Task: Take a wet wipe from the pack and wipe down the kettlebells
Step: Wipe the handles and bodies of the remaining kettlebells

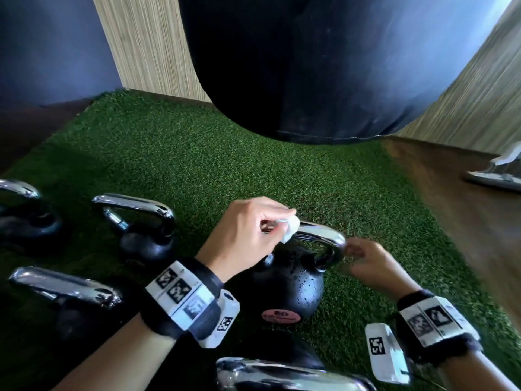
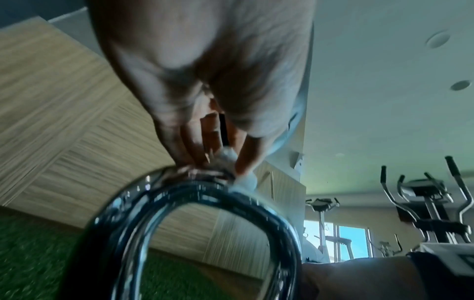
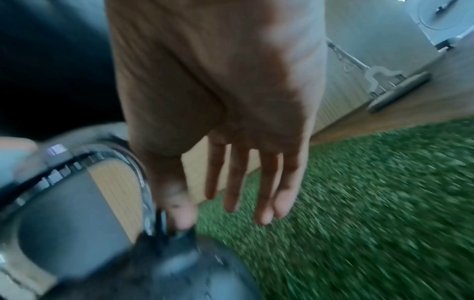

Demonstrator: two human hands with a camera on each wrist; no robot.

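Far left on the green turf [image 1: 197, 165] sits a black kettlebell [image 1: 25, 215], cut off by the edge, and nearer, another one [image 1: 70, 294] with its chrome handle lying across. Just right of the far one stands a third kettlebell [image 1: 143, 227], upright, handle shining. The person's left hand [image 1: 248, 230] comes in over the middle, fingers curled and pinching a bunched white wet wipe [image 1: 290, 228] down against the left end of the chrome handle [image 1: 321, 235] of the kettlebell in the middle [image 1: 287, 286]; from the left wrist the wipe [image 2: 228, 156] shows squeezed between fingertips right on top of the handle loop. That bell stands upright, its black body beaded with droplets, a pink label low on its near side. Near the bottom edge a fifth handle [image 1: 282, 373] pokes in. The right hand [image 1: 369, 263] is at the right bend of the same handle, thumb against the chrome, the other fingers [image 3: 261, 182] hanging straight and apart, gripping nothing. Far right on the wooden floor lies a grey mop head [image 1: 496, 173]
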